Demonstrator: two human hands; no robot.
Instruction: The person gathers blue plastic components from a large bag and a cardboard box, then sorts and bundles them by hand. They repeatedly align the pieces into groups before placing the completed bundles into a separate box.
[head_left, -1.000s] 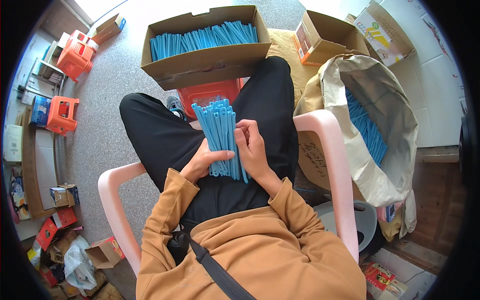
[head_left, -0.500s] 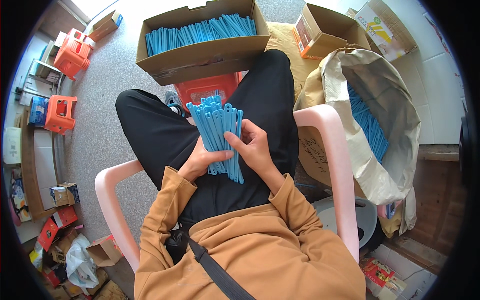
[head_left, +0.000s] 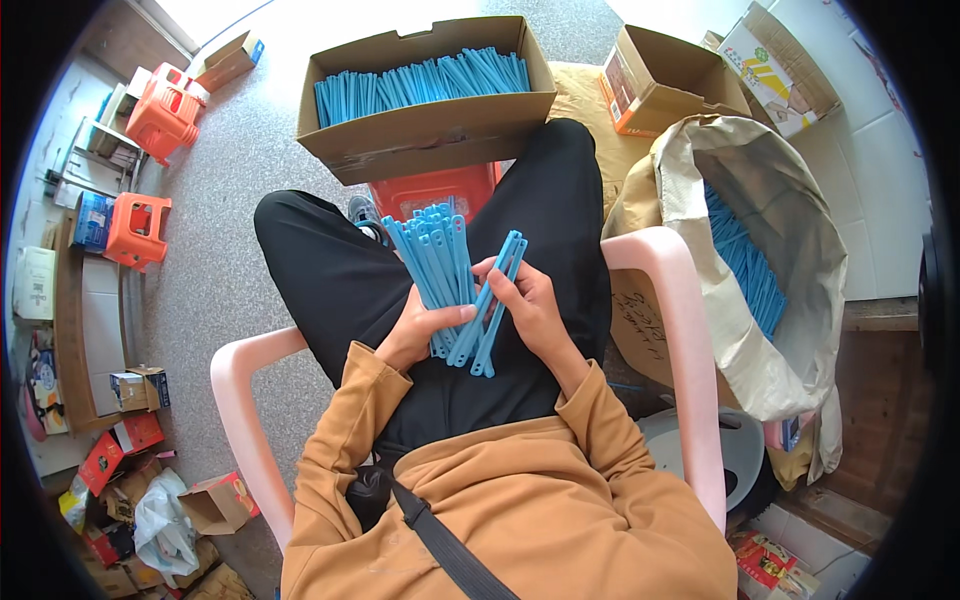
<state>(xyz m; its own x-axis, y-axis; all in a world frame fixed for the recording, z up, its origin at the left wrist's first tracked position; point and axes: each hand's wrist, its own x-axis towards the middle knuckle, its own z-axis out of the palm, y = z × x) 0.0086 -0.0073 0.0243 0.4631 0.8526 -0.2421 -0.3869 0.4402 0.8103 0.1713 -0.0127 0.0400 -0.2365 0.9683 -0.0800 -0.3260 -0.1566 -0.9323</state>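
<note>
My left hand (head_left: pixel 419 325) is closed round a thick bundle of flat blue plastic strips (head_left: pixel 432 260) with small holes at their ends. The bundle stands nearly upright above my lap. Beside it, my right hand (head_left: pixel 530 300) pinches a few blue strips (head_left: pixel 498 300) between thumb and fingers. These lean to the right, their tops apart from the bundle and their lower ends close to it. Beyond my knees, an open cardboard box (head_left: pixel 430 140) holds a dense row of the same strips (head_left: pixel 425 82).
The box rests on a red plastic stool (head_left: pixel 435 190). At my right stands a large open sack (head_left: pixel 690 150) with more blue strips (head_left: pixel 742 265), near the pink chair's armrest (head_left: pixel 668 270). Another open carton (head_left: pixel 640 90) is behind it. Orange stools (head_left: pixel 138 230) line the left wall.
My right hand has drawn a few strips away from the bundle's right side and tilted them. The left hand keeps its hold, and the whole view has shifted slightly.
</note>
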